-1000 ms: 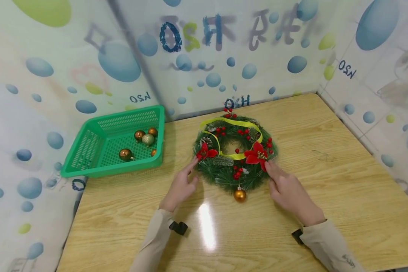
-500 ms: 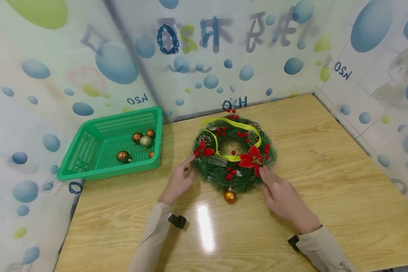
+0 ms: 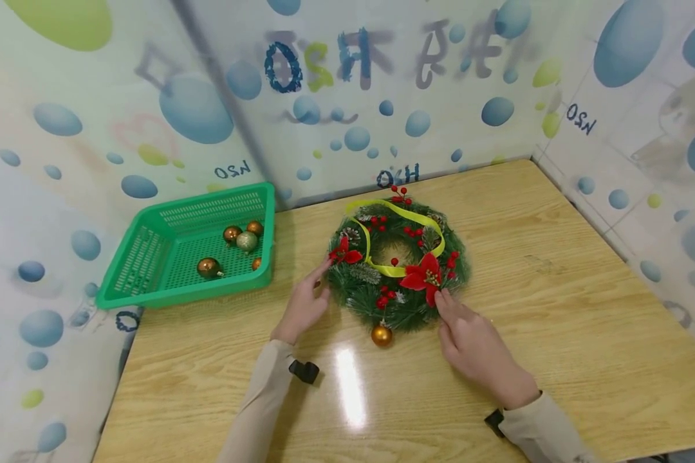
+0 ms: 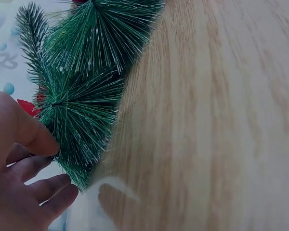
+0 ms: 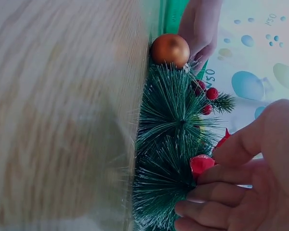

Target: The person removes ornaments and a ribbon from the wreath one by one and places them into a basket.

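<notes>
A green Christmas wreath (image 3: 408,315) with red berries, pine cones and frosted sprigs lies on the table. My left hand (image 3: 301,310) grips its left edge beside a small red poinsettia (image 3: 345,252). On the lower right, my right hand (image 3: 482,355) pinches the edge at a larger red poinsettia (image 3: 423,278), whose petal (image 5: 202,164) shows by the fingers in the right wrist view. An orange-gold bauble (image 3: 381,334) hangs at the near edge, touching or close to the wood. A loop of yellow ribbon (image 3: 431,218) lies over the top.
A green plastic basket (image 3: 182,297) stands at the back left, holding several brown and orange baubles and a pale glittery bauble (image 3: 246,242). Behind the wooden table (image 3: 556,308) rises a wall (image 3: 324,58) printed with blue bubbles.
The wreath has turned clockwise: its bauble and larger poinsettia have shifted left, and the top berries right. My right hand has moved left with the edge; my left hand has stayed nearly in place.
</notes>
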A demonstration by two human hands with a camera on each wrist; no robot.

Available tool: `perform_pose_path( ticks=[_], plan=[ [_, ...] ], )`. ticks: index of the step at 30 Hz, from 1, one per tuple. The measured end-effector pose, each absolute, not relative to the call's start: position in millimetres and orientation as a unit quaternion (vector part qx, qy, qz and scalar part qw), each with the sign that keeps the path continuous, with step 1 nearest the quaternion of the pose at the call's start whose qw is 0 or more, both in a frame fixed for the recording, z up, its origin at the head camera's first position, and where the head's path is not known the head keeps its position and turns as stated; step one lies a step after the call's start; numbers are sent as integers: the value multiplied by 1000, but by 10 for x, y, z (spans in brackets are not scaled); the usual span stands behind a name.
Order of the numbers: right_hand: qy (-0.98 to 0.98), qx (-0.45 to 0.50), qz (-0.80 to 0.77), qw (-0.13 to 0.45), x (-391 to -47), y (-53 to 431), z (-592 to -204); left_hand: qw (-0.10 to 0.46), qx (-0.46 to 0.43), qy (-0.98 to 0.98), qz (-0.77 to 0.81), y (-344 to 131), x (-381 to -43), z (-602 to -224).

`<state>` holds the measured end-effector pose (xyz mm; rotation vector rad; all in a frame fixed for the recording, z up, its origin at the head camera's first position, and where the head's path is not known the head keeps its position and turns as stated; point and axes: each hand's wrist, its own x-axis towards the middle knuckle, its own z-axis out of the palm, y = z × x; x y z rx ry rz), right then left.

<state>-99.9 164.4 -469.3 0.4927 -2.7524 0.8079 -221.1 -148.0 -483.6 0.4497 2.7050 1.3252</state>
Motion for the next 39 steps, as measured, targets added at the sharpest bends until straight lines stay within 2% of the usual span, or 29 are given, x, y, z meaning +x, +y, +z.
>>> perform_pose_path(
  ticks=[9, 14, 19, 28, 34, 39],
  plan=[
    [-933, 180, 299, 87, -1003, 1651, -4679, 49, 146, 882, 446, -1566, -2175, -4823],
    [-926, 184, 316, 87, -1045, 1784, -4594, 21, 160, 888, 431, -1574, -2018, -4786],
    [-932, 148, 319, 87, -1194, 2043, -4484, 0, 196, 888, 415, -1512, -1840, -4764],
    [-943, 151, 296, 29, -1601, 2339, -4592, 56, 215, 885, 410, -1383, -1604, -4762],
    [-944, 168, 284, 22, -1676, 2316, -4684, 83, 201, 889, 402, -1378, -1570, -4772],
    [-943, 167, 288, 24, -1684, 2267, -4683, 78, 196, 891, 403, -1401, -1554, -4785]
  ],
)
